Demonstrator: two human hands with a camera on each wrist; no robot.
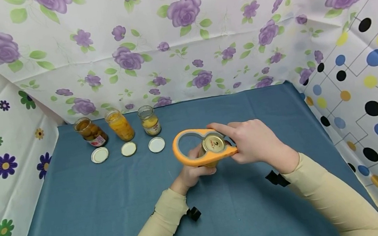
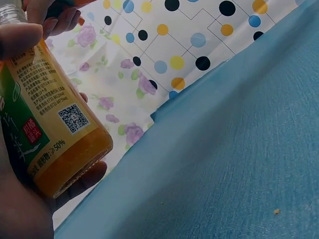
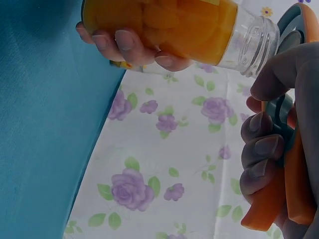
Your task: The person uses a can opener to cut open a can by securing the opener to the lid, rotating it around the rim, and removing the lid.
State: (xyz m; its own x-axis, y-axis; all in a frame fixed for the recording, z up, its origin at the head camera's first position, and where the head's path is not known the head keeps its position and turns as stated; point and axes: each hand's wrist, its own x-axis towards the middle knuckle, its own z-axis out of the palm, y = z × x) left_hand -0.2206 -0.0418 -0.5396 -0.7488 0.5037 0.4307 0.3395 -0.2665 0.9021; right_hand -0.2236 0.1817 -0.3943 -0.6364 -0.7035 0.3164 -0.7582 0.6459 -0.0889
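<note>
My left hand (image 1: 189, 174) grips a glass jar (image 2: 55, 99) of orange fruit, its fingers wrapped round the body and its thumb over the label in the left wrist view. On top of the jar is a gold lid (image 1: 214, 143). An orange and grey jar opener (image 1: 226, 152) sits around this lid, its wide loop reaching to the left. My right hand (image 1: 261, 139) holds the opener's handles, fingers curled round them in the right wrist view. There the clear threaded neck (image 3: 259, 45) shows just below the opener.
At the back left stand three lidless jars: one with brown contents (image 1: 91, 132), one with orange pieces (image 1: 120, 125) and one part-filled with yellow (image 1: 150, 121). Three pale lids (image 1: 100, 155) lie before them. Patterned cloth walls (image 1: 155, 56) border the blue table (image 1: 116, 216).
</note>
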